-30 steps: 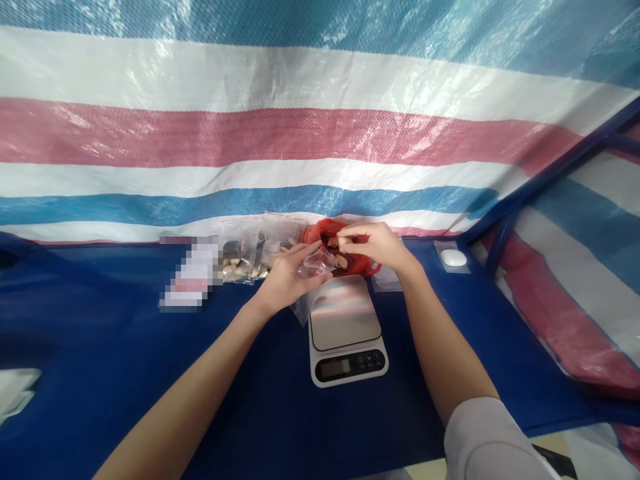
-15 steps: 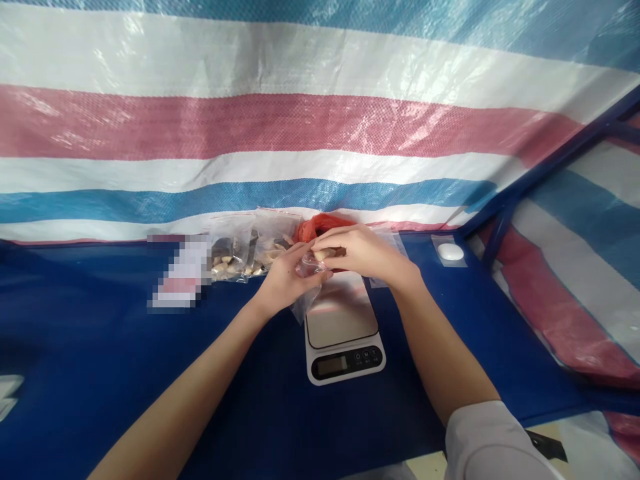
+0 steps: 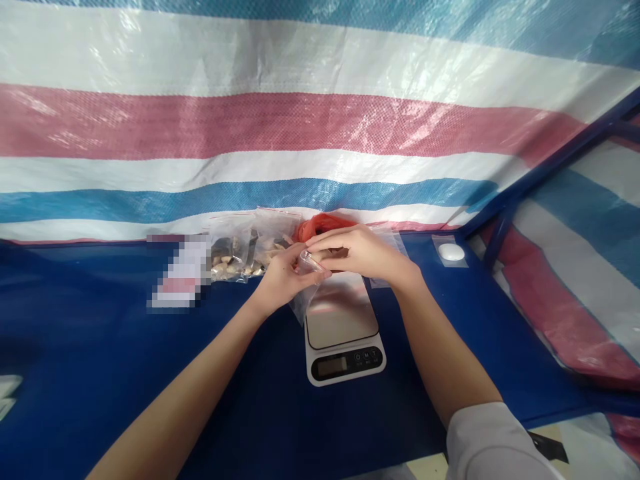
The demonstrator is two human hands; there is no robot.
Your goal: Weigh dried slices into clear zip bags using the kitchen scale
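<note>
My left hand point(image 3: 286, 277) is closed on a small clear plastic bag point(image 3: 301, 305), holding its mouth apart between thumb and fingers. The bag hangs down over the left edge of a white digital kitchen scale point(image 3: 345, 317). From the right, my right hand point(image 3: 353, 252) reaches to the bag's mouth with its fingers bent together. What those fingers hold, if anything, is hidden at the bag's opening. Just behind my hands lies a red plastic bag point(image 3: 320, 225). The scale's plate is partly covered by my right hand.
Clear zip bags of tan and dark pieces point(image 3: 227, 260) stand left of my hands. A blurred-out paper point(image 3: 185, 273) lies farther left. A white oval object point(image 3: 451, 252) sits on clear plastic at right. Striped sheeting point(image 3: 250, 127) rises behind the blue table point(image 3: 240, 400).
My right fingers have moved slightly left to the bag's mouth. The tan piece seen between them earlier no longer shows clearly. My left hand keeps hold of the bag; the scale stays put.
</note>
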